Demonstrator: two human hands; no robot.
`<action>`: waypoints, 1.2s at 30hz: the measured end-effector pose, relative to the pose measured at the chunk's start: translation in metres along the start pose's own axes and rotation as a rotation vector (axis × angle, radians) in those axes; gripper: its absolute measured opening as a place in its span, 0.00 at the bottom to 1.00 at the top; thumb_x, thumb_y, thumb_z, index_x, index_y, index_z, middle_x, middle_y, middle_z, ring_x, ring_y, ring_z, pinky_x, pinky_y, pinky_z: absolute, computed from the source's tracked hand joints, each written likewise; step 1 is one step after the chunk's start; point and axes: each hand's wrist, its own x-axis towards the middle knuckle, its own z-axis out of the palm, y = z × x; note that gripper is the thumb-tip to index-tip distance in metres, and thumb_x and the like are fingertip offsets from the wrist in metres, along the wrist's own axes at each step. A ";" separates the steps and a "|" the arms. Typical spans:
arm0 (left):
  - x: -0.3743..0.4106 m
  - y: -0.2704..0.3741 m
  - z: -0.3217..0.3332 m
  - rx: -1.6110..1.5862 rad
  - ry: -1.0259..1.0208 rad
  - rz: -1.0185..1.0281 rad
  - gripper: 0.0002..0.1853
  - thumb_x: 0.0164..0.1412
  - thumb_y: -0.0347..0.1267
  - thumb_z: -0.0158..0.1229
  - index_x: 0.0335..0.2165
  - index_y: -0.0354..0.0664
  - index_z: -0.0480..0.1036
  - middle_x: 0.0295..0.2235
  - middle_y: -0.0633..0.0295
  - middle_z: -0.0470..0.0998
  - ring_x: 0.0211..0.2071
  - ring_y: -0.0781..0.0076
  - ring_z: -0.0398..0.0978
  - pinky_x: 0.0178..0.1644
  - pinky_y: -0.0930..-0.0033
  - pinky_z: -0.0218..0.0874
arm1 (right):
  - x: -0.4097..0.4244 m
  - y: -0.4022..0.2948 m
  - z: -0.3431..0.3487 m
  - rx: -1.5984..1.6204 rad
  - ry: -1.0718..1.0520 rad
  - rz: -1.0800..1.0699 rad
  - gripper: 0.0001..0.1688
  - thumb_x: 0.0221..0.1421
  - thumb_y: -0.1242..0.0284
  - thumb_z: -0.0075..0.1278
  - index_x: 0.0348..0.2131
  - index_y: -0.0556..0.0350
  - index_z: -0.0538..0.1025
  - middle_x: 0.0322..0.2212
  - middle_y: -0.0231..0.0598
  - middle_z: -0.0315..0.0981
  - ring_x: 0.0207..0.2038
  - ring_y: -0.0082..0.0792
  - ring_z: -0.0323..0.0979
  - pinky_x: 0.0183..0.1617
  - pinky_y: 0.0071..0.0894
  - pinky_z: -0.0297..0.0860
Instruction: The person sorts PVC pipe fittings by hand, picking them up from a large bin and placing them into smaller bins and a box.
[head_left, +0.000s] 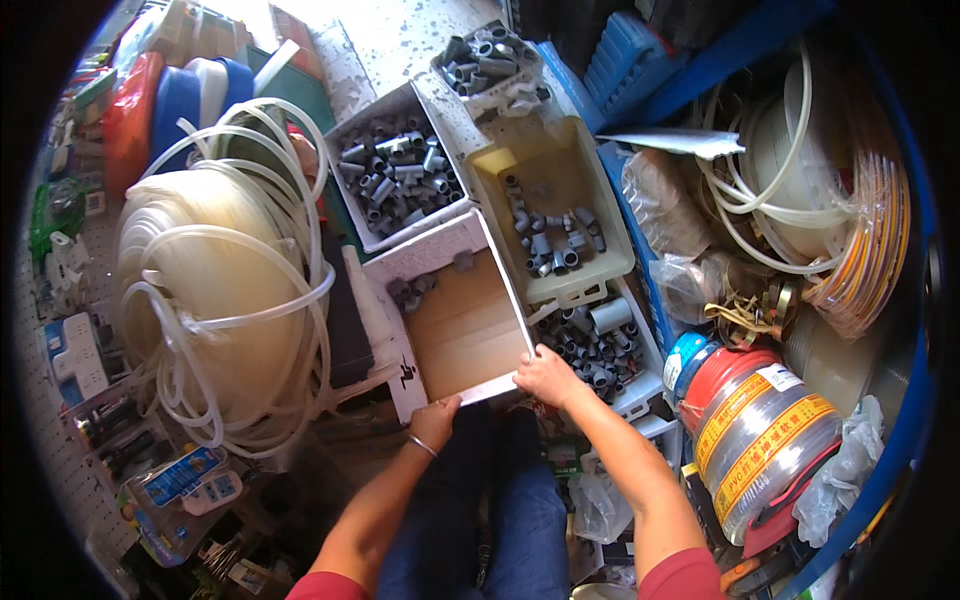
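Both hands grip the near edge of a white cardboard box (491, 390). My left hand (435, 424) closes on its near left part, a bracelet on the wrist. My right hand (551, 377) holds the near right corner. Inside the box, a few grey pipe fittings (410, 291) lie in the far left corner on the brown cardboard bottom. Beyond it, a white box (352, 225) is filled with grey pipe fittings (405, 176). To the right, a yellowish plastic bin (600, 266) holds several grey elbows and couplings (551, 244). Nearer, another bin (637, 345) is full of fittings.
At the left stands a big coil of translucent hose (225, 277), with packaged power strips (79, 356) beyond. At the right are wrapped hose coils (765, 442), a blue metal frame (892, 465) and plastic bags. A basket of fittings (487, 60) stands at the far end.
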 end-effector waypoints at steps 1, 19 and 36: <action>0.007 -0.003 0.003 0.024 -0.011 0.021 0.07 0.48 0.25 0.46 0.29 0.46 0.64 0.20 0.58 0.72 0.20 0.59 0.73 0.20 0.61 0.63 | 0.002 0.006 0.009 0.015 0.012 0.045 0.05 0.44 0.70 0.43 0.20 0.44 0.71 0.21 0.26 0.70 0.37 0.28 0.67 0.40 0.33 0.59; 0.082 -0.068 0.048 0.147 -0.058 0.102 0.13 0.48 0.27 0.45 0.36 0.49 0.65 0.23 0.61 0.75 0.21 0.63 0.74 0.19 0.62 0.61 | 0.067 0.026 0.076 0.043 0.153 0.274 0.07 0.43 0.69 0.45 0.20 0.46 0.75 0.21 0.31 0.72 0.37 0.31 0.69 0.51 0.59 0.52; 0.166 -0.103 0.105 0.321 -0.360 0.151 0.11 0.56 0.33 0.40 0.38 0.48 0.64 0.24 0.53 0.76 0.25 0.56 0.76 0.25 0.57 0.66 | 0.086 0.075 0.173 -0.224 0.487 0.251 0.06 0.41 0.69 0.45 0.17 0.47 0.73 0.18 0.30 0.68 0.31 0.29 0.68 0.47 0.47 0.59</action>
